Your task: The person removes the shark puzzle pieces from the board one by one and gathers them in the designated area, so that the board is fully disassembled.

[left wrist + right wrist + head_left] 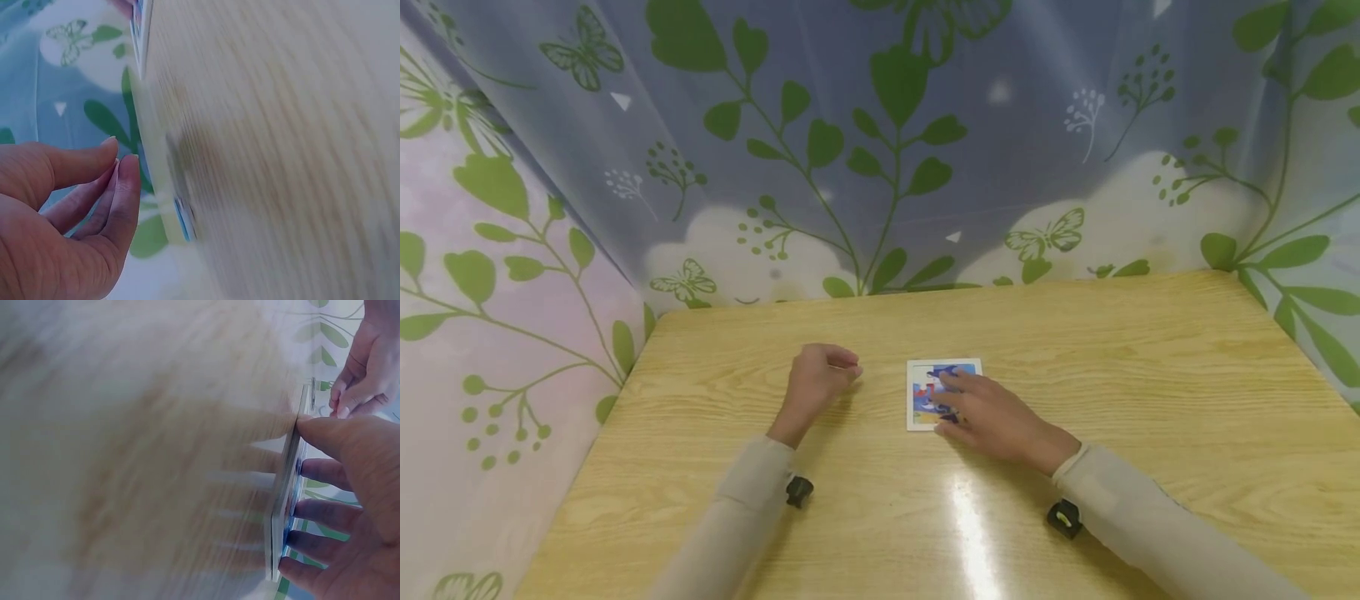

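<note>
A small picture puzzle [922, 398] in a white frame lies flat on the wooden table, with a blue sea picture and a pale patch at its upper left. My right hand [1000, 418] spreads its fingers over the right part, covering some of the picture. In the right wrist view, the thumb [322, 432] touches the frame's edge and the fingertips rest on its face. Left of the puzzle, my left hand [820, 385] hovers with thumb and fingertips close together and nothing visible between them. Beyond them in the left wrist view is a small flat piece [183, 219] with a blue edge.
The light wooden table [700, 467] runs back to a blue curtain [1015, 133] printed with leaves and butterflies. Patterned cloth [497, 333] also hangs at the left and right sides. Dark wrist cameras [800, 492] sit at both sleeves.
</note>
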Demonstrator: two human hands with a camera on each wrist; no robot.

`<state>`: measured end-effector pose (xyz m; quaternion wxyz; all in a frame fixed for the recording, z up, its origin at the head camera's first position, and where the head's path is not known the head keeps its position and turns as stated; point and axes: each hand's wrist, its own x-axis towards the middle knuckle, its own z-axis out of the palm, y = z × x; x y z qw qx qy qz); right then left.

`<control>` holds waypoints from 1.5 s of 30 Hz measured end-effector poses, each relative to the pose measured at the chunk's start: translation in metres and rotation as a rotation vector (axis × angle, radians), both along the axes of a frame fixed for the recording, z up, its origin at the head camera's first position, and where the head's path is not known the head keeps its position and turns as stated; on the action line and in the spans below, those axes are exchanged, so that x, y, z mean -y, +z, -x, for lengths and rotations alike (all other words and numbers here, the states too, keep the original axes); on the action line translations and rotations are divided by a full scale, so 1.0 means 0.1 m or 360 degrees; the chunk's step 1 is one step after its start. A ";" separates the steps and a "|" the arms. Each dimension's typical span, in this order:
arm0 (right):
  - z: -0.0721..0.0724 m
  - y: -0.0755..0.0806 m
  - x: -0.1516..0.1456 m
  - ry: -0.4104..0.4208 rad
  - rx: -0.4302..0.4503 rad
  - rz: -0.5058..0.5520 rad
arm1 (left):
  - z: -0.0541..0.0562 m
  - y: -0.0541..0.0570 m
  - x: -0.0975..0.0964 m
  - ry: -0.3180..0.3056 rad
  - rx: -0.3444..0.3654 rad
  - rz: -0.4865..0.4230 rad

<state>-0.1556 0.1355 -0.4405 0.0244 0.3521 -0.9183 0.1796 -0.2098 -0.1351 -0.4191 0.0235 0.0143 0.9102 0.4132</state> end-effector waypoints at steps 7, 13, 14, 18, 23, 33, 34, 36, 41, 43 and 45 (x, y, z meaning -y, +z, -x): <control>0.00 0.00 0.01 -0.0031 0.0052 -0.0007 | -0.01 -0.01 -0.26 -0.0120 0.0001 0.0055; -0.02 0.03 -0.03 -0.0023 0.0043 0.0012 | -0.05 -0.04 -0.41 -0.0232 0.0021 0.0080; -0.02 0.03 -0.04 -0.0019 0.0032 0.0014 | -0.05 -0.04 -0.43 -0.0257 0.0009 0.0085; -0.03 0.02 -0.06 -0.0027 0.0019 -0.0013 | -0.06 -0.08 -0.48 -0.0387 -0.0029 0.0114; -0.04 0.01 -0.07 -0.0030 -0.0004 -0.0043 | -0.07 -0.10 -0.54 -0.0515 0.0013 0.0176; -0.05 0.00 -0.05 -0.0031 -0.0002 -0.0017 | -0.06 -0.11 -0.59 -0.0579 0.0071 0.0237; -0.05 0.00 -0.05 -0.0032 -0.0003 -0.0016 | -0.05 -0.11 -0.59 -0.0578 0.0069 0.0233; -0.05 0.00 -0.05 -0.0033 -0.0005 -0.0016 | -0.05 -0.11 -0.59 -0.0576 0.0063 0.0225; -0.04 0.00 -0.05 -0.0028 -0.0021 -0.0016 | -0.04 -0.13 -0.59 -0.0565 0.0055 0.0216; -0.04 0.00 -0.05 -0.0023 -0.0032 -0.0014 | -0.04 -0.12 -0.60 -0.0553 0.0068 0.0202; -0.04 -0.01 -0.06 -0.0018 -0.0038 -0.0010 | -0.04 -0.12 -0.61 -0.0541 0.0085 0.0183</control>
